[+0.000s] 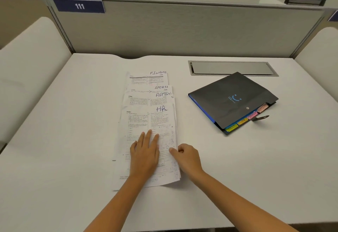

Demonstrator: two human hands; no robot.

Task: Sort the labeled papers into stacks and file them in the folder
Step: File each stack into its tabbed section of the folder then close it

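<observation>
Fanned pile of printed papers [148, 131] at the centre of the white desk [54, 140], each sheet offset toward the far side so that its handwritten heading shows. From far to near, the 4 headings read FINANCE [158, 72], SPORTS [161, 87], ADMIN [163, 94] and HR [161, 108]; the HR sheet lies on top and nearest. All sheets carry dense 2-column print.

Left hand [144, 151]: palm down, fingers extended and flat on the near half of the HR sheet, pressing rather than grasping. Right hand [186, 155]: at the pile's right edge, fingers curled, thumb and fingertips meeting at the paper margin; whether a sheet is actually pinched cannot be told.

Dark folder [232, 99], closed, lying flat and angled to the right of the pile, well apart from it. Coloured index tabs [243, 121] protrude along its near-right edge; 1 yellow-green tab reads SPORTS. A recessed metal cable tray [230, 67] sits on its far side.
</observation>
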